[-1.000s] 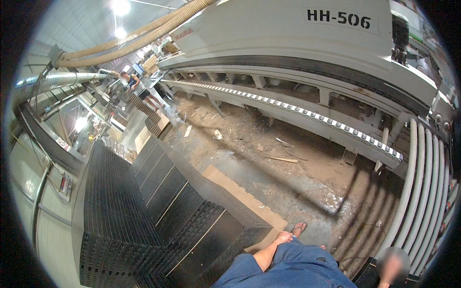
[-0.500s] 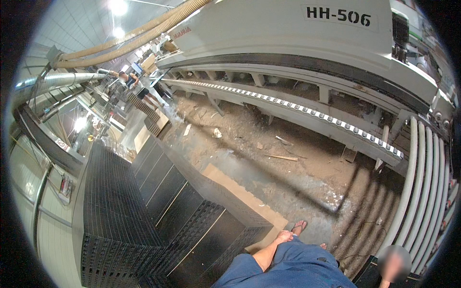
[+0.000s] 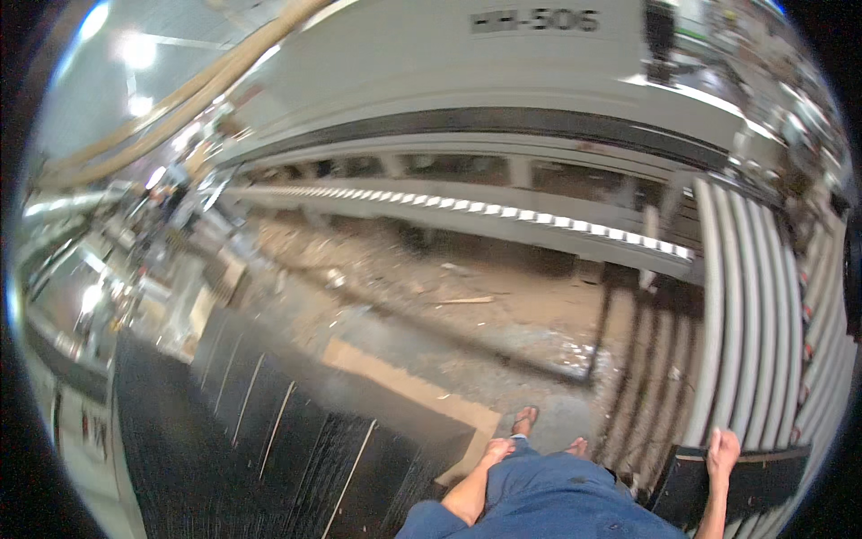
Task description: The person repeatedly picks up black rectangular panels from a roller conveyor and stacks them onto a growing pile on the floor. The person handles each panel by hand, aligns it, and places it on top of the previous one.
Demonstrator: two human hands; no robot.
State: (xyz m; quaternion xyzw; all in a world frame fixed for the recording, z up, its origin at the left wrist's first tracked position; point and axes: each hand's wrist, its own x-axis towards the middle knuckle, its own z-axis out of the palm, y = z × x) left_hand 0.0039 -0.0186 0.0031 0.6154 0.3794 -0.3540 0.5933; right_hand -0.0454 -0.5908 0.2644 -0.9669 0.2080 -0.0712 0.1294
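My right hand (image 3: 723, 452) is closed at the far edge of a black panel (image 3: 768, 490), which lies across the grey rollers on my right. Its fingertips are partly hidden, but it appears to grip that edge. My left hand (image 3: 496, 451) hangs by my left thigh with its fingers curled, and I see nothing in it. Left of that hand stand stacks of black panels (image 3: 296, 431) with pale lines between them. Motion blurs much of the picture.
Grey rollers (image 3: 741, 314) run away from me on the right. A long pale machine (image 3: 404, 81) spans the far side, with a strip of white pads (image 3: 485, 211) along it. Brown sheet board (image 3: 404, 377) edges the stacks. Scraps and dust (image 3: 467, 299) litter the floor.
My view has swung to the right, so the machine and stacks sit further left. More of the rollers and the black panel shows. My left hand stays by my thigh.
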